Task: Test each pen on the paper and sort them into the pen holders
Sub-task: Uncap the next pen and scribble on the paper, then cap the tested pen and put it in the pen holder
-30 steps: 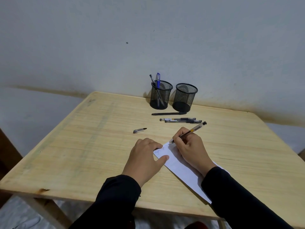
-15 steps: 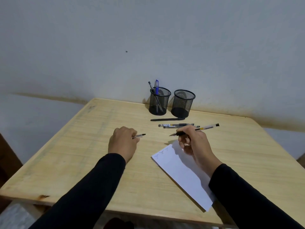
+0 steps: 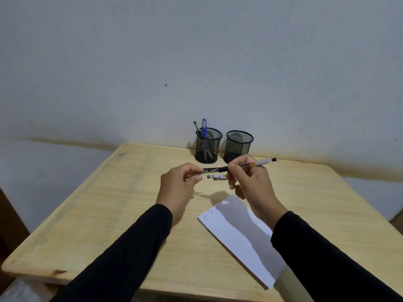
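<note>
My right hand [image 3: 250, 182] grips a clear pen [image 3: 255, 164] with a black grip, held level above the table, tip pointing left. My left hand [image 3: 177, 184] pinches the pen cap [image 3: 204, 171] right at that tip. Two more pens [image 3: 217, 177] lie on the table behind my hands, partly hidden. The white paper [image 3: 242, 238] with small scribbles at its far corner lies under my right wrist. The left mesh holder [image 3: 208, 146] contains a blue pen and a black pen. The right mesh holder [image 3: 238, 144] looks empty.
The wooden table [image 3: 98, 214] stands against a pale wall, both holders at its far edge. Its left and near edges drop off to the floor.
My right hand lifted the pen off the paper. My left hand picked the cap up from the table and brought it to the pen's tip.
</note>
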`<state>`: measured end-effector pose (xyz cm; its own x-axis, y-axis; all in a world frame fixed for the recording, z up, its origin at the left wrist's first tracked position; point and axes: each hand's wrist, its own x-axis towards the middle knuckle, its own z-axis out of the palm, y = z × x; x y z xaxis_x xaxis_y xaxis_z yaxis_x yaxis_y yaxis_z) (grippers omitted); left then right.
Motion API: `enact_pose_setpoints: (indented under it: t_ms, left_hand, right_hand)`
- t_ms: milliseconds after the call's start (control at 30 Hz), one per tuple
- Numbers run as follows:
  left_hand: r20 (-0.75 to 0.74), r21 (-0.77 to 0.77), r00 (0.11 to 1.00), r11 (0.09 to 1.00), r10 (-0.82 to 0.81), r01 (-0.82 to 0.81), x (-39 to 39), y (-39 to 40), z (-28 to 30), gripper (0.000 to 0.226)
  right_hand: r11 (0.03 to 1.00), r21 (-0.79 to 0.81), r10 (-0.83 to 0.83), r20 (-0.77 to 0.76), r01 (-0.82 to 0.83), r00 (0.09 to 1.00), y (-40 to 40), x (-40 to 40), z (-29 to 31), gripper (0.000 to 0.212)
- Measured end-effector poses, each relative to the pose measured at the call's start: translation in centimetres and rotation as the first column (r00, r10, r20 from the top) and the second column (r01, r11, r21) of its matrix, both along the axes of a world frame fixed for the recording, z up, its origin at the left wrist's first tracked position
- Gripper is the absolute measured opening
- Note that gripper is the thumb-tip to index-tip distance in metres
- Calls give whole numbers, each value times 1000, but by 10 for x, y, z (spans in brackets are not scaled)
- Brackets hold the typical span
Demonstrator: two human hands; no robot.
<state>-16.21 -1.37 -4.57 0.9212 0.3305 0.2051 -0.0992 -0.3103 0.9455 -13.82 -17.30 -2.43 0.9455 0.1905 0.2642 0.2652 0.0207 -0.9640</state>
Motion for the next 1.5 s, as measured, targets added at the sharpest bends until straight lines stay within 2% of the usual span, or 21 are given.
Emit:
enact_pose_setpoints:
  t_ms: [167, 300, 467, 700, 733, 800, 900, 1000, 1100, 1200, 1367, 1500]
  left_hand:
    - [23, 89, 997, 993, -73, 71, -6, -4, 8, 17]
    - [49, 44, 993, 994, -106, 104, -8, -8, 9, 26]
    - [102, 70, 991, 994, -92, 85, -10, -14, 13, 24]
    - [73, 26, 992, 994, -104, 102, -15, -16, 6, 24]
    - [76, -21, 991, 993, -112, 113, -15, -15, 6, 24]
    - [115, -215, 984, 964, -136, 158, -12, -13, 8, 27]
    - [180, -573, 973, 788, -146, 225, -6, -10, 21, 26]
    - [225, -674, 962, 688, -156, 269, 2, -1, 35, 24]
    - [238, -677, 960, 683, -149, 274, 9, 5, 44, 22]
    - [250, -652, 958, 707, -140, 273, 20, 6, 47, 18]
    - [284, -510, 938, 798, -198, 323, 40, 1, 43, 21]
    - [284, -401, 934, 858, -215, 320, 69, 0, 45, 26]
  right_hand:
    - [1000, -15, 24, -3, -24, 1000, 0, -2, 0, 14]
    - [999, 22, 49, -15, -49, 999, -1, -2, 2, 15]
    - [995, 89, 48, 26, -51, 998, -4, -7, -3, 17]
    - [997, 74, 29, 74, -34, 997, -6, -16, -16, 13]
    - [997, 62, 40, 89, -46, 995, -6, -16, -15, 13]
    - [996, 44, 76, 111, -81, 991, -6, -19, -10, 9]
    - [987, 51, 144, 106, -150, 984, -4, -21, 2, 18]
    - [971, 93, 215, 73, -221, 974, -5, -18, 11, 27]
    - [952, 124, 280, 24, -281, 960, -7, -13, 18, 36]
    - [962, 70, 266, 10, -266, 964, -6, -7, 22, 38]
    - [988, -113, 111, 23, -108, 994, 0, 20, 24, 1]
    - [964, -258, 81, 68, -61, 994, 5, 57, 33, 17]
